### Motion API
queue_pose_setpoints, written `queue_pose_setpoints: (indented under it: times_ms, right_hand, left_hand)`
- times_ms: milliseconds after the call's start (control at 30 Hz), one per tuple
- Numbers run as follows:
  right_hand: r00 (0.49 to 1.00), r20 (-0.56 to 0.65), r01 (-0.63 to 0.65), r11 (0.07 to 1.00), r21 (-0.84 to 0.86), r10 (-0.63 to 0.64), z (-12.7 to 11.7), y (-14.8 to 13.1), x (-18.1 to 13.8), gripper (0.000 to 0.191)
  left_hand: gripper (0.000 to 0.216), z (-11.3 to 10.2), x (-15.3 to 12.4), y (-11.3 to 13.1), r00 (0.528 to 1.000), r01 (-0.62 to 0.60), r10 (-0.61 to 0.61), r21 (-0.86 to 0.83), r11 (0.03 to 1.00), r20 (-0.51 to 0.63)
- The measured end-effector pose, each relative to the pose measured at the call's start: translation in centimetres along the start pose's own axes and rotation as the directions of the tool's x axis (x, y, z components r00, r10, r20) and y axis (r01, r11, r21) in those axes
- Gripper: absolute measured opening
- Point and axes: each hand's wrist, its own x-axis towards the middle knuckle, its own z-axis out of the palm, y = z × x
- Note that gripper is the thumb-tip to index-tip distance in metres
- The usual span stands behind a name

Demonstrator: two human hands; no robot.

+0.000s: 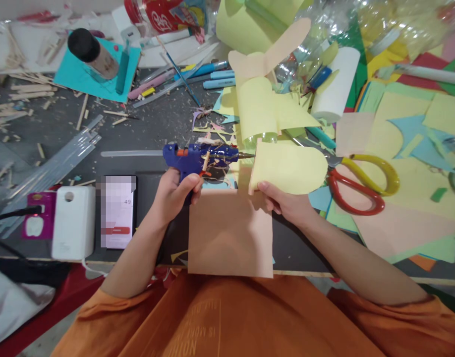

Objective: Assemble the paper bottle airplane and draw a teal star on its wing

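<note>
My left hand is wrapped round the handle of a blue hot glue gun, with a clear glue stick sticking out of its back end. The gun's metal nozzle points right and meets the left edge of a pale yellow paper piece with a rounded right end. My right hand pinches that paper piece by its lower left edge. Just beyond it stands a yellow paper-wrapped bottle with paper shapes attached. Below both hands lies a sheet of tan paper.
Scissors with red and yellow handles lie to the right, beside stacked coloured paper. At left are a phone, a white power bank and loose glue sticks. A black-capped bottle rests on teal paper.
</note>
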Motion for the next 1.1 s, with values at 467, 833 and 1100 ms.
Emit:
queue_pose_setpoints:
  times_ms: [467,833,1100]
  right_hand:
    - [0.999,0.035,0.001,1.0,-0.014,-0.001,0.05,0.12,0.05,0.052]
    - [0.999,0.04,0.002,1.0,0.004,-0.002,0.24,-0.16,0.01,0.049]
    - [1.0,0.018,-0.02,1.0,-0.017,0.021,0.14,-0.1,0.06,0.055]
  left_hand:
    - [0.03,0.24,0.15,0.35,0.997,0.011,-0.012,-0.014,1.0,-0.073]
    - [0.024,0.47,0.12,0.99,0.992,-0.008,0.007,-0.006,1.0,-0.125]
    - [0.031,0.4,0.17,0.94,0.995,-0.011,0.012,0.02,1.0,-0.096]
